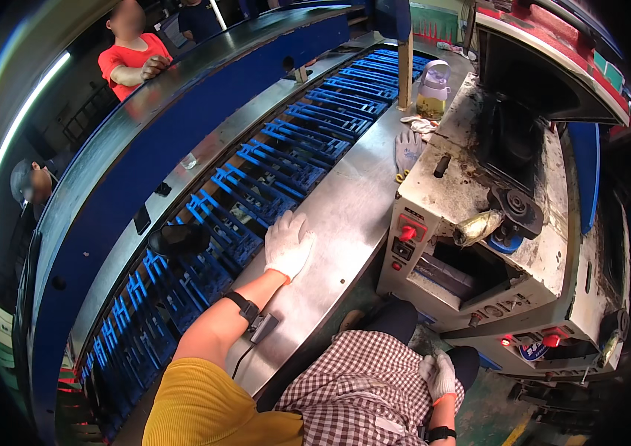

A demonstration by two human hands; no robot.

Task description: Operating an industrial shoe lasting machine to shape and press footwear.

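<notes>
My left hand (288,244), in a white work glove, lies flat on the curved steel ledge (345,215) at the edge of a conveyor of blue plastic carriers (271,167). Its fingers are spread and hold nothing. A black shoe sole (178,238) rests on the blue carriers a little to the left of that hand. My right hand (440,374), also gloved in white, rests low against my checked clothing with the fingers loosely curled and nothing in it.
A dirty white machine (479,223) with red buttons stands right of the ledge. A spare glove (407,151) and a clear bottle (433,91) lie farther along the ledge. A person in a red shirt (133,61) leans on the blue rail (181,126).
</notes>
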